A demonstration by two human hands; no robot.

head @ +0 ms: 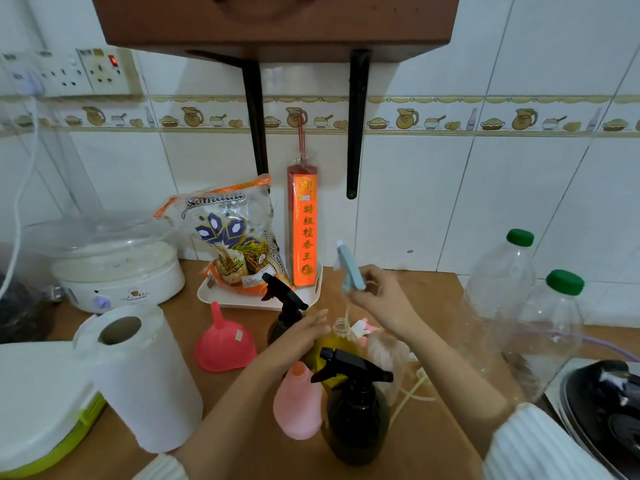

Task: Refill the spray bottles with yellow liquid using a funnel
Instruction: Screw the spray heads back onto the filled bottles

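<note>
Nearest you on the counter [426, 441] stands a dark spray bottle [356, 420] with its black trigger head on, a pink bottle body [298, 401] just left of it. Behind those, your left hand [298, 336] lies with fingers straight and together against the side of the yellow-filled bottle [334, 348], steadying it; its neck is open. Your right hand [382, 299] is raised above that neck, fingers pinching the blue spray head [349, 268], whose dip tube [346, 311] hangs down toward the opening; the tube tip looks still inside the neck, hard to tell. Lift straight up until the tube clears, let it drip over the opening, then park the head off to the side. Keep the left hand pressing so the bottle doesn't tip. The pink funnel [225, 344] sits upside down to the left, near the paper towel roll [138, 375]; seat it in the neck next. A second dark spray bottle [285, 313] stands behind your left hand. Two clear green-capped bottles [519, 306] stand to the right.
</note>
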